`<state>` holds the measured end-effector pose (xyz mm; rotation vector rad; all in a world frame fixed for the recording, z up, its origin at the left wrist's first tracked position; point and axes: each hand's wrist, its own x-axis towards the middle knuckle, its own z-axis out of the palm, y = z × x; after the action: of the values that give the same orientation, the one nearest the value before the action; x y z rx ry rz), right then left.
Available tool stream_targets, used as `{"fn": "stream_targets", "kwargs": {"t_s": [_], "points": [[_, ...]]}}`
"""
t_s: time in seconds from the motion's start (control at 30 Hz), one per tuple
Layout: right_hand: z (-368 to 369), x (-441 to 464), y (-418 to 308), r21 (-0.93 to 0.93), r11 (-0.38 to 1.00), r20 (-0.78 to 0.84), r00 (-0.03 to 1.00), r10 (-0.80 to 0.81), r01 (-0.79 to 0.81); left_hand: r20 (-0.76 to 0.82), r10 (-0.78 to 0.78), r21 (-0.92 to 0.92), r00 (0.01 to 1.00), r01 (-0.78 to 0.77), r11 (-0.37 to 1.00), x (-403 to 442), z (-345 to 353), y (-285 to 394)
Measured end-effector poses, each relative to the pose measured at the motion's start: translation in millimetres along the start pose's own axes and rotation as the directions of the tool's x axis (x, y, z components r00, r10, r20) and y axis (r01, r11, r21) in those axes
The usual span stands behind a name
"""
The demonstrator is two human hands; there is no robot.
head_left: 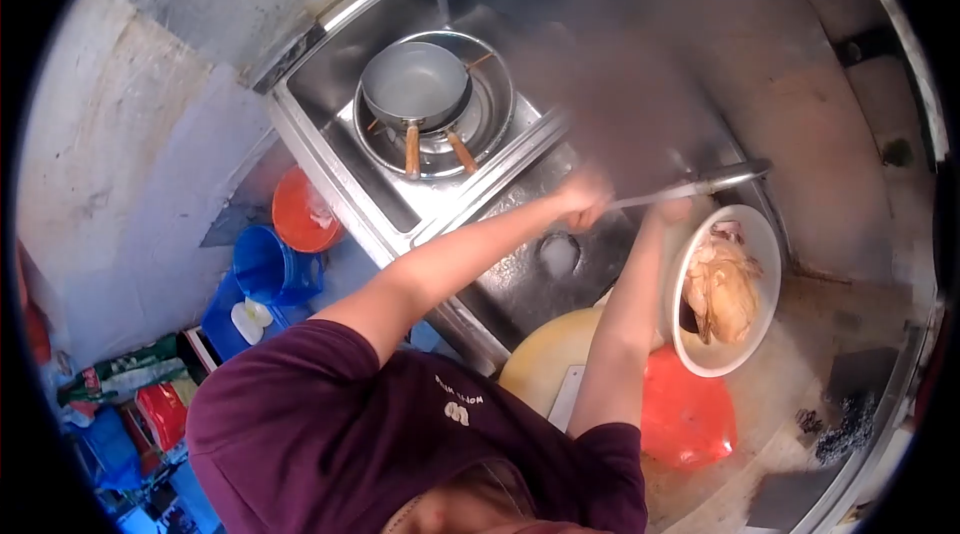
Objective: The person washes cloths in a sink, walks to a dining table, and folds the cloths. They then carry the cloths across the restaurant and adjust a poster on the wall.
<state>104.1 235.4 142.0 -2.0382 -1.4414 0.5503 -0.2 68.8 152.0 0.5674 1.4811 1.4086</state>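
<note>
My left hand (pixel 585 200) is closed over the sink, at the thin left end of a long metal bar (pixel 715 179). What kind of tool or fitting the bar is, I cannot make out. Against the bar's underside is my right hand (pixel 674 211), its fingers mostly hidden or smeared. Just right of that forearm, a white bowl (pixel 775 299) holds a whole plucked chicken (pixel 722 284). Below my hands lies the wet steel sink (pixel 510 284) with its round drain (pixel 559 254). A grey haze covers the area above both hands.
A grey pan (pixel 415 84) with wooden handles rests in a metal basin (pixel 500 134) at the upper left. A round yellow board (pixel 530 359) bears a flat metal blade (pixel 567 396). A red plastic bag (pixel 688 414) lies below the bowl. Orange (pixel 300 214) and blue (pixel 270 269) buckets stand left.
</note>
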Motion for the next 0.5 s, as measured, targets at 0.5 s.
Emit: {"fn": "stream_targets", "kwargs": {"t_s": [0.5], "points": [[48.9, 42.2, 54.2, 0.613, -0.452, 0.721, 0.692, -0.015, -0.648, -0.131, 0.082, -0.595, 0.988, -0.144, 0.791, -85.3, -250.7, 110.3]]}}
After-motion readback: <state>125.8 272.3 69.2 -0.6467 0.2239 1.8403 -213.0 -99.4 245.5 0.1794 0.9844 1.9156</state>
